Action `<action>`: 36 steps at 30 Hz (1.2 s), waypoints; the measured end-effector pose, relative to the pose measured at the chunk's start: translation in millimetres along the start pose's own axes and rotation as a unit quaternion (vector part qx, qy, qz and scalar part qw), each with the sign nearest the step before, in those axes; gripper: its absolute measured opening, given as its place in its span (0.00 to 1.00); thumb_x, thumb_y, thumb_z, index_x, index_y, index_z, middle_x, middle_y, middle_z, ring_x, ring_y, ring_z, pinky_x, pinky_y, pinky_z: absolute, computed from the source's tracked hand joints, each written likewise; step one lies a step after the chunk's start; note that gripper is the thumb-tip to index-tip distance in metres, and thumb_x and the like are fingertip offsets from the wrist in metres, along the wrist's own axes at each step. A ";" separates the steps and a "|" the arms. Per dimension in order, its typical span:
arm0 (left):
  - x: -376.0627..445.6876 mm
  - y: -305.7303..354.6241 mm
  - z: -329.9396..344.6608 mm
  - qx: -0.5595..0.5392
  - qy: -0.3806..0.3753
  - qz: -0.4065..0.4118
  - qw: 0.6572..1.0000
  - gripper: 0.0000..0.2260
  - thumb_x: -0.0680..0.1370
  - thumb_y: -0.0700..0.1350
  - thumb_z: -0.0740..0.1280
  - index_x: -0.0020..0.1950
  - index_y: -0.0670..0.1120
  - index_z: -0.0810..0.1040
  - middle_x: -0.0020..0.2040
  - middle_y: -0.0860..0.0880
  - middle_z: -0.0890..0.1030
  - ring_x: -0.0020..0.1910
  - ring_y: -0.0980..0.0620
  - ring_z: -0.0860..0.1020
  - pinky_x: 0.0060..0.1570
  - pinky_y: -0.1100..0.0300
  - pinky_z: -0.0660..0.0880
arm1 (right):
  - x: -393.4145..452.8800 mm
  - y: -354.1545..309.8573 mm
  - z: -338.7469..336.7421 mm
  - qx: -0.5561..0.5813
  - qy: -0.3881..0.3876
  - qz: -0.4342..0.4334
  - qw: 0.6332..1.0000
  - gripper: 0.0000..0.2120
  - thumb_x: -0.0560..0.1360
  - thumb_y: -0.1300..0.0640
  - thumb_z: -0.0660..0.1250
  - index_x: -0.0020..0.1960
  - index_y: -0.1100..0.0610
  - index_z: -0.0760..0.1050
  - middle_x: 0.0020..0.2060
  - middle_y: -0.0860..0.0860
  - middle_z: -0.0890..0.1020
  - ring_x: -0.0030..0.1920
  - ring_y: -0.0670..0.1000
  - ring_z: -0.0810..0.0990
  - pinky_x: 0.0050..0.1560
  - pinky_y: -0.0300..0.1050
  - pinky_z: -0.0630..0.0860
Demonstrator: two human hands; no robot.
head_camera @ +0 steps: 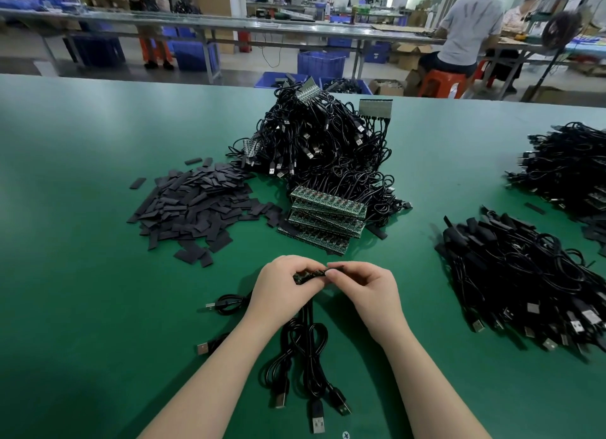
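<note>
Circuit-board strip (310, 274), green, with black cables (308, 340) trailing from it toward the person, is held between both hands just above the green table (82, 274); the left hand (285, 284) curls its fingers round one end, seemingly to steady it; the right hand (367, 287) pinches the other end between thumb and forefinger, perhaps to snap off one board or fit a sleeve, I cannot tell which; loose black sleeves (196, 202) lie heaped at left within reach; spare strips (324, 219) are stacked just ahead.

Bare table (82, 274) left; board stack (324, 222) blocks ahead.
</note>
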State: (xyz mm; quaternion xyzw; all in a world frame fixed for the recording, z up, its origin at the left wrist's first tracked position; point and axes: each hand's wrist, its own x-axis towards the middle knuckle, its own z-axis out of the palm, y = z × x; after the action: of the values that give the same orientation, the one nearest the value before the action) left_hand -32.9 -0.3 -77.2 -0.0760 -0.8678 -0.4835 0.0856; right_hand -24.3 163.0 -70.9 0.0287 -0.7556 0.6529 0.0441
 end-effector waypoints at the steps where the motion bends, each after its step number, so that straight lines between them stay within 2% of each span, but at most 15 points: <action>1: -0.1 -0.5 -0.1 -0.002 -0.003 -0.002 1.000 0.06 0.69 0.53 0.73 0.42 0.65 0.80 0.42 0.68 0.81 0.47 0.66 0.78 0.49 0.65 0.75 | -0.3 0.1 0.1 -0.001 -0.002 -0.001 1.000 0.13 0.71 0.59 0.77 0.39 0.39 0.85 0.37 0.44 0.86 0.38 0.41 0.82 0.41 0.32 0.76; 5: -0.6 -1.7 -0.1 -0.017 -0.009 -0.004 1.000 0.09 0.70 0.55 0.72 0.49 0.65 0.81 0.46 0.68 0.82 0.49 0.68 0.78 0.51 0.66 0.76 | -0.6 0.6 -0.4 0.004 -0.012 -0.004 1.000 0.12 0.71 0.59 0.77 0.47 0.42 0.84 0.39 0.45 0.87 0.39 0.41 0.82 0.43 0.31 0.77; 8: -0.8 0.0 0.3 -0.024 -0.010 -0.003 1.000 0.15 0.66 0.62 0.68 0.51 0.65 0.81 0.48 0.68 0.82 0.50 0.69 0.78 0.52 0.67 0.75 | 0.2 2.0 0.2 0.017 -0.001 -0.003 1.000 0.12 0.71 0.59 0.77 0.47 0.41 0.84 0.40 0.48 0.87 0.39 0.41 0.81 0.43 0.31 0.76; 11: -1.0 0.8 0.4 -0.031 -0.003 -0.002 1.000 0.15 0.65 0.64 0.68 0.51 0.68 0.79 0.49 0.69 0.81 0.51 0.69 0.78 0.52 0.69 0.74 | 1.4 3.8 0.2 0.025 0.006 -0.003 1.000 0.13 0.72 0.60 0.76 0.48 0.41 0.84 0.41 0.48 0.87 0.39 0.42 0.81 0.44 0.32 0.77; 16: -0.1 0.2 2.0 -0.023 -0.008 -0.003 1.000 0.13 0.66 0.61 0.68 0.50 0.68 0.79 0.47 0.68 0.82 0.51 0.69 0.77 0.52 0.68 0.74 | 1.2 5.6 -0.1 0.021 -0.001 -0.003 1.000 0.13 0.73 0.60 0.76 0.51 0.43 0.83 0.40 0.49 0.86 0.38 0.42 0.79 0.44 0.33 0.77; 20: -0.2 -2.3 2.0 -0.031 -0.009 0.001 0.999 0.13 0.67 0.59 0.70 0.51 0.69 0.79 0.45 0.68 0.82 0.48 0.68 0.78 0.51 0.68 0.75 | 1.6 6.3 1.3 0.011 0.017 -0.004 1.000 0.13 0.74 0.61 0.74 0.50 0.43 0.83 0.43 0.51 0.86 0.42 0.44 0.80 0.47 0.39 0.78; 23: 0.0 -3.0 2.2 -0.028 -0.008 0.008 1.000 0.13 0.70 0.55 0.72 0.52 0.69 0.78 0.47 0.70 0.81 0.48 0.68 0.79 0.51 0.68 0.75 | 0.7 6.7 1.8 -0.001 0.027 -0.010 1.000 0.13 0.74 0.61 0.74 0.51 0.43 0.83 0.40 0.47 0.85 0.41 0.43 0.80 0.46 0.36 0.77; 25: -0.1 -1.7 1.9 -0.023 -0.006 0.013 1.000 0.13 0.70 0.56 0.70 0.52 0.70 0.78 0.47 0.71 0.81 0.48 0.69 0.79 0.49 0.72 0.74 | -0.1 7.3 1.9 0.000 0.039 -0.015 0.999 0.12 0.74 0.61 0.74 0.52 0.44 0.83 0.37 0.47 0.84 0.39 0.45 0.80 0.45 0.40 0.78; 27: -0.6 -0.7 1.5 -0.019 -0.004 0.014 1.000 0.10 0.71 0.57 0.69 0.48 0.72 0.79 0.45 0.71 0.80 0.47 0.69 0.79 0.45 0.76 0.72 | -0.5 8.1 2.6 0.000 0.053 -0.021 0.998 0.11 0.74 0.62 0.73 0.50 0.46 0.84 0.35 0.48 0.83 0.38 0.48 0.80 0.44 0.45 0.78; 30: -1.1 -0.6 2.0 -0.012 0.000 0.018 1.000 0.09 0.71 0.55 0.70 0.42 0.73 0.78 0.44 0.70 0.81 0.45 0.68 0.79 0.44 0.75 0.72 | -0.2 9.0 3.6 -0.016 0.068 -0.030 0.997 0.11 0.74 0.62 0.74 0.46 0.45 0.84 0.34 0.45 0.84 0.38 0.51 0.82 0.42 0.39 0.77; 33: 0.0 -0.9 2.5 -0.015 -0.004 0.018 1.000 0.08 0.71 0.55 0.69 0.45 0.70 0.79 0.44 0.67 0.81 0.46 0.65 0.79 0.45 0.71 0.74 | 0.1 9.0 3.7 -0.022 0.069 -0.034 0.997 0.11 0.74 0.62 0.74 0.45 0.44 0.84 0.36 0.47 0.85 0.39 0.51 0.83 0.43 0.39 0.78; 36: -1.6 -0.7 2.7 0.000 -0.010 0.037 0.999 0.13 0.70 0.54 0.70 0.52 0.68 0.78 0.43 0.66 0.81 0.45 0.63 0.79 0.45 0.70 0.74 | -0.2 8.8 4.1 -0.016 0.066 -0.031 0.997 0.12 0.74 0.62 0.74 0.46 0.44 0.83 0.36 0.49 0.85 0.39 0.54 0.83 0.42 0.45 0.79</action>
State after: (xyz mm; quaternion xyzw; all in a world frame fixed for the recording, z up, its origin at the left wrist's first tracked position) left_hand -31.7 1.5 -79.6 -0.1128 -0.8652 -0.4794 0.0945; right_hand -25.1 160.2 -80.2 0.0085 -0.7600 0.6397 0.1147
